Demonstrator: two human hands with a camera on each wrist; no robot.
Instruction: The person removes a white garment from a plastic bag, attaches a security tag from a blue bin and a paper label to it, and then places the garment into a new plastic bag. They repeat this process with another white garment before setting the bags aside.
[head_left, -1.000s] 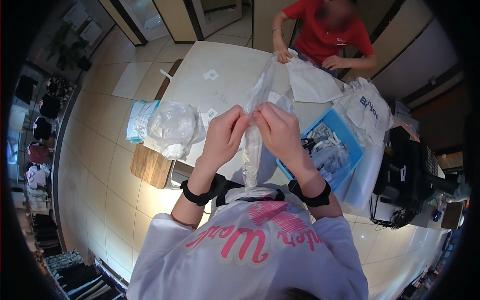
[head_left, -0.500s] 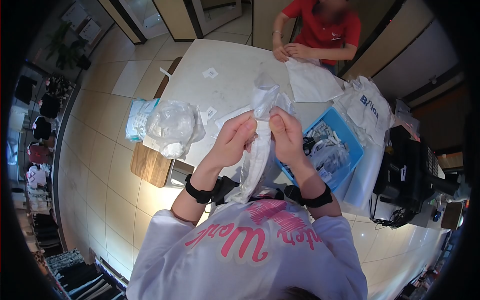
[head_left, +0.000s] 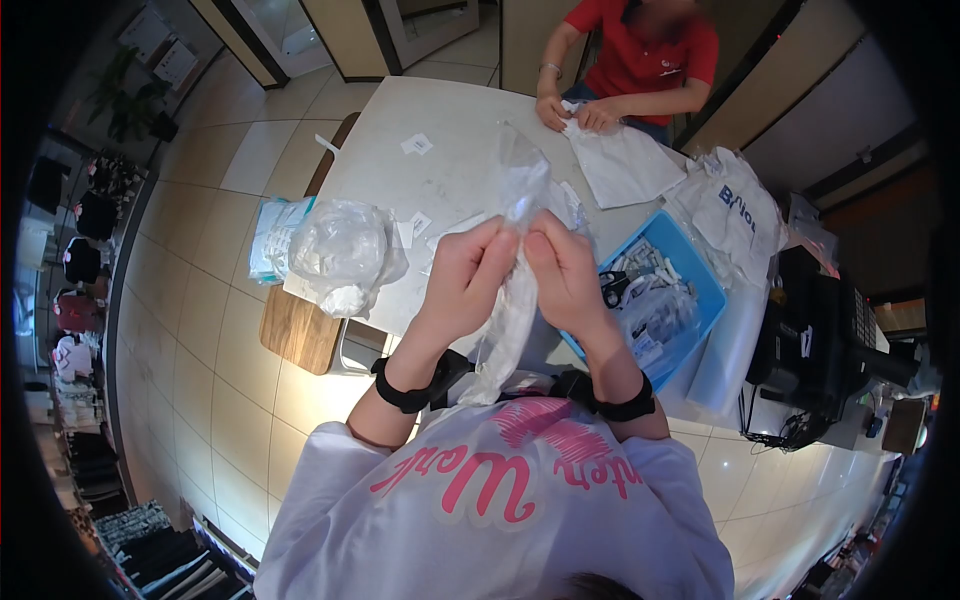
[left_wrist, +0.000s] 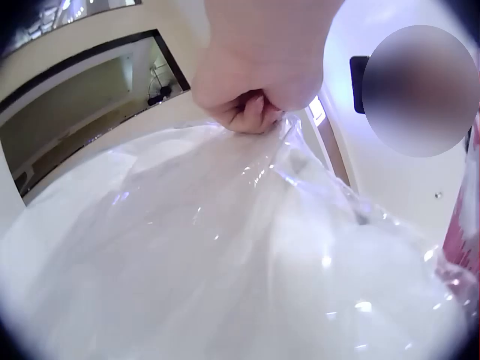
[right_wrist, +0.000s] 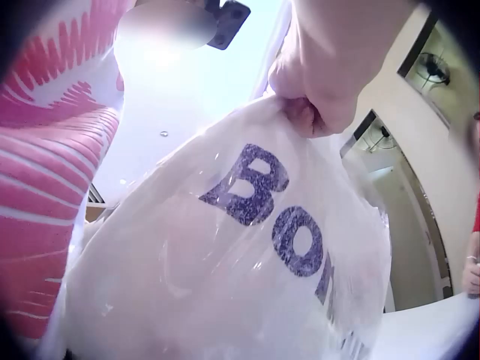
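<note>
Our left hand (head_left: 462, 282) and right hand (head_left: 568, 277) both grip the bag (head_left: 515, 308) close together, in front of our shirt (head_left: 560, 500). If we tugged unevenly, its thin plastic might split or slip free, we judge. Where we pinch is hidden, the lettering (right_wrist: 280, 238) after "Bo" folds away, and we can't make out what's inside

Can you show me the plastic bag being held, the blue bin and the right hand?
Plastic bag (right_wrist: 232, 255): right wrist view, its printed front.
Blue bin (head_left: 711, 305): head view, bare inner wall.
Right hand (head_left: 567, 272): head view, its middle.
</note>
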